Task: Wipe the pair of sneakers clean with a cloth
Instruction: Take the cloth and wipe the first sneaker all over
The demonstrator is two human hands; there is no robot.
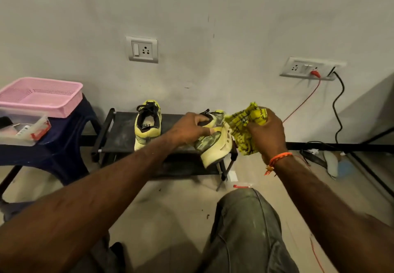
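Two yellow-green sneakers are on a low black rack point(123, 131). The left sneaker point(147, 123) stands upright with its heel toward me. The right sneaker point(215, 142) is tilted at the rack's right end, its heel hanging over the front edge. My left hand point(188, 128) grips this sneaker at its collar. My right hand point(266, 136) holds a crumpled yellow cloth point(248, 123) with black print, pressed against the sneaker's right side.
A pink basket point(40, 95) sits on a clear box on a dark blue stool point(53, 151) at the left. Wall sockets, a red wire point(302, 102) and a black cable point(339, 106) are at the right. My knee point(245, 219) is below the rack.
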